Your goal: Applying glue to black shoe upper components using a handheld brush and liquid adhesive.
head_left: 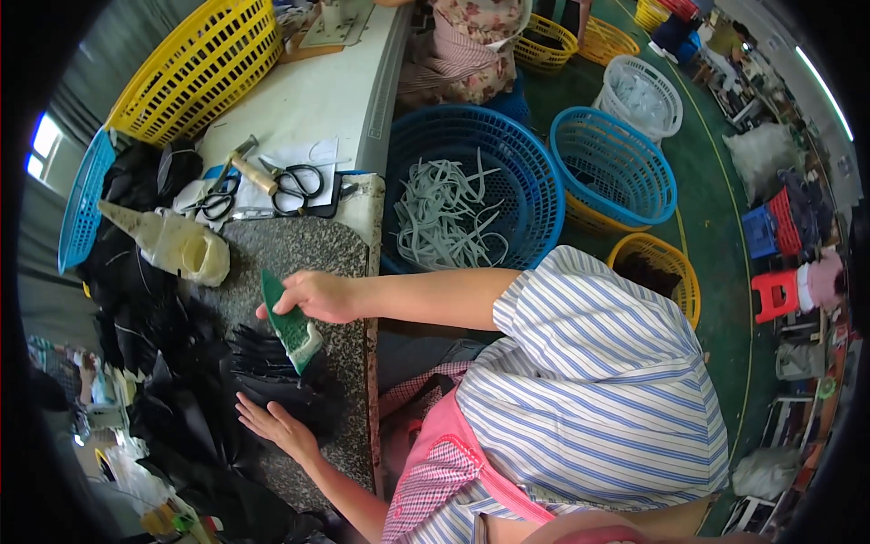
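My right hand (319,296) is closed around a green flat spreader (283,313). White paste coats the lower edge of the spreader, just above a fanned stack of thin black pieces (263,363). Whether the spreader touches the stack I cannot tell. Fingers apart and holding nothing, my left hand (283,430) lies flat at the near edge of the black pieces. The stack rests on a speckled stone worktop (349,435). Beyond it lies a stained, whitish cut-open plastic bottle (186,249).
Black-handled scissors (304,186) and a wooden-handled hammer (254,172) lie behind the worktop. More black material (172,390) is heaped at left. A blue basket (530,199) holds grey strips (444,213). A yellow basket (199,68) stands on the white table (335,100), near another person (462,54).
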A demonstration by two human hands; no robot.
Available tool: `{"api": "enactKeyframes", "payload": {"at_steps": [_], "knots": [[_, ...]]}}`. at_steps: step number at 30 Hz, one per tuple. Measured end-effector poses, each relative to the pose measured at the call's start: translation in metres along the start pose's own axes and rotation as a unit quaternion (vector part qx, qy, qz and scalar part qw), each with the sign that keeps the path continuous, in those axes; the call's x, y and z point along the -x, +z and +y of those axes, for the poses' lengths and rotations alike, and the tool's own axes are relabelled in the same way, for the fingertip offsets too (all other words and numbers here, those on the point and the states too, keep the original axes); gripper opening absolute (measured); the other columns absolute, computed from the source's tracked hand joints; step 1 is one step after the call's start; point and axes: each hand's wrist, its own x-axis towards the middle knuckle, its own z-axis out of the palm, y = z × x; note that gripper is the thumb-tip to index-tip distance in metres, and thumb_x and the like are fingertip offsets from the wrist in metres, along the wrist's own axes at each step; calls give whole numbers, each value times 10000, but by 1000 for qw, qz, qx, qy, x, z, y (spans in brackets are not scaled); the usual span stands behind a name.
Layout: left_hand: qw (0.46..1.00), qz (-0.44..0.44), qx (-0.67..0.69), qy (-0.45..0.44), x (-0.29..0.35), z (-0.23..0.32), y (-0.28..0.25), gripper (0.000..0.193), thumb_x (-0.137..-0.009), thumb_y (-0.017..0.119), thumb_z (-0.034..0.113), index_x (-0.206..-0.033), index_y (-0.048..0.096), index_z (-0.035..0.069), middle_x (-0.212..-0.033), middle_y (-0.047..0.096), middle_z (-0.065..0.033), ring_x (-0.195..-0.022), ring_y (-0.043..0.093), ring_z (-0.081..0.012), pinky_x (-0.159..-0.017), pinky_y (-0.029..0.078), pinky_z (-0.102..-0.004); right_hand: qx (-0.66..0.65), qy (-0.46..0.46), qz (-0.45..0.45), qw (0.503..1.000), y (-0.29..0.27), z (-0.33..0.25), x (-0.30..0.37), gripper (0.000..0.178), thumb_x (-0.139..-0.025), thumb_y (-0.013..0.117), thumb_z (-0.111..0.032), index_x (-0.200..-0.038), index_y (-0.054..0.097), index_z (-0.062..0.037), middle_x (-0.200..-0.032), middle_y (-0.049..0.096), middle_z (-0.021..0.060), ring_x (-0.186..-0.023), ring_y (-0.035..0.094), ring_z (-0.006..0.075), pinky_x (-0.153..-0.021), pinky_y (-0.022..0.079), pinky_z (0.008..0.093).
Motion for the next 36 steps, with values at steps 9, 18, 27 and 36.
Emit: {"api": "enactKeyframes", "payload": {"at_steps": [9,18,27,36], "knots": [[997,9,-45,70,-7,-1,-2,429,-901,220,294,-1216,399,65,-1303,314,-103,-1135,312,-283,-956,214,-372,-171,237,-24,956,9,64,-31,51,-703,512,-69,-725,520,-24,-670,551,81,-593,555,182,-600,468,309],[998,19,-44,38,-3,-7,-13,414,-896,216,276,-1204,420,89,-1252,398,-60,-1077,348,-272,-921,253,-356,-231,241,-47,942,27,100,-32,188,-731,460,-151,-835,493,3,-806,564,125,-754,560,255,-729,431,435],[994,-7,107,-38,10,13,-32,348,-894,344,179,-1199,394,19,-1131,461,-153,-1031,428,-265,-838,353,-326,-111,-3,102,989,-9,-12,-42,227,-792,444,-105,-957,438,50,-948,527,171,-855,525,234,-780,425,368],[979,-6,195,-66,12,-7,-23,334,-884,382,156,-1194,405,35,-1161,441,-127,-1033,449,-215,-857,347,-302,-115,34,79,990,2,4,-43,186,-797,445,-97,-919,426,42,-908,540,196,-859,543,273,-770,437,389]]}}
